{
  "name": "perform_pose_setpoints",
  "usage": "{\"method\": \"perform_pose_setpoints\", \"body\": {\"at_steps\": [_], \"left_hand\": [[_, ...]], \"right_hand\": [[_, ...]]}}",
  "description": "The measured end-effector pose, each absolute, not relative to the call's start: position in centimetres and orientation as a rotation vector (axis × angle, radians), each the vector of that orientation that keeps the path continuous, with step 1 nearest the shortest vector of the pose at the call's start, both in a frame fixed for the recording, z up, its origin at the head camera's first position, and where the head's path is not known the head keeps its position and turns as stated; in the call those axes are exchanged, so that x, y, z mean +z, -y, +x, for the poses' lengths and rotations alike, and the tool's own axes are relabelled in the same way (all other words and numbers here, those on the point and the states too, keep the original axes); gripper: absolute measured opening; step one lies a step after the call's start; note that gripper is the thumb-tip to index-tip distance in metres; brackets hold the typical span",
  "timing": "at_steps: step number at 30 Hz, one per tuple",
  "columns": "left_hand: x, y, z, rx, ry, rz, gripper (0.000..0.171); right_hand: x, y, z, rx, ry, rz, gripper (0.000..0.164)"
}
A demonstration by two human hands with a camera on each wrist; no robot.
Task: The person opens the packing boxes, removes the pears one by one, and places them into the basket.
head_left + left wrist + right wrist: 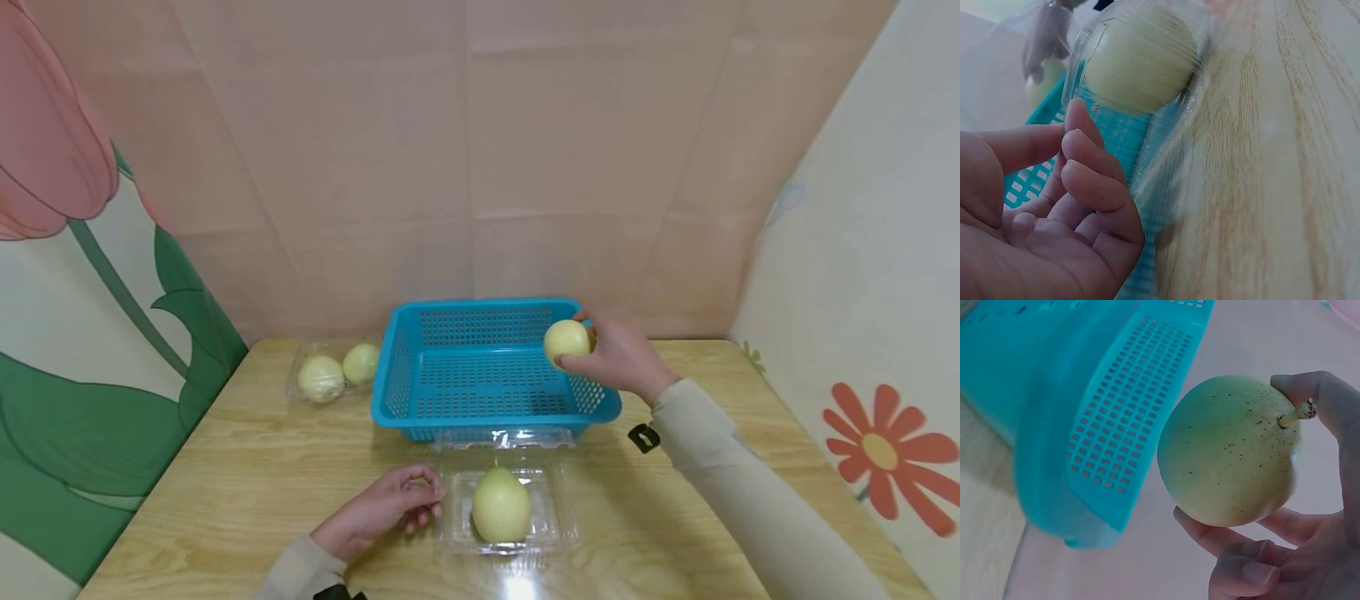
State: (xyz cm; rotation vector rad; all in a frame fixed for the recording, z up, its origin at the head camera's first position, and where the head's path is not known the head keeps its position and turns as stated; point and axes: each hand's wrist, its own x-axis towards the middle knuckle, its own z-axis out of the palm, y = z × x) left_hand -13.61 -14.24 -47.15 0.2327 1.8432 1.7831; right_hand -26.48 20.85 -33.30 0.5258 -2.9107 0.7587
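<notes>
My right hand holds a round, pale yellow-green pear over the right side of a blue plastic basket. In the right wrist view, the thumb and fingers grip this speckled pear on opposite sides, its short stem showing. On the table, a clear plastic clamshell box lies with its lid raised, in front of the basket. Another pear sits inside it. Beside the box's left edge is my left hand, its fingers loosely bent. The left wrist view shows its thumb tip near the index fingertip.
A second clear box at the back left, by the basket, contains two pears. The wooden table meets a pinkish backdrop behind, with flower-printed panels on both sides.
</notes>
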Motion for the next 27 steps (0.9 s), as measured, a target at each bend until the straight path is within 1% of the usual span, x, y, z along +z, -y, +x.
{"method": "perform_pose_setpoints", "body": {"at_steps": [4,14,22,27], "left_hand": [[-47.1,14.2,-13.6,1.780,-1.843,0.242,0.021],[-47.1,14.6,-13.6,1.774,-1.829,0.247,0.015],[-47.0,14.7,-13.4,1.766,-1.836,0.268,0.013],[-46.9,14.6,-13.4,1.758,-1.845,0.292,0.013]], "right_hand": [[-33.6,-20.6,-27.5,0.804,2.930,0.506,0.068],[-34.6,-19.5,-29.5,0.870,3.007,0.469,0.071],[-34.9,-18.9,-30.9,0.834,3.077,0.422,0.068],[-34.5,-19.1,-31.1,0.821,3.119,0.426,0.066]]}}
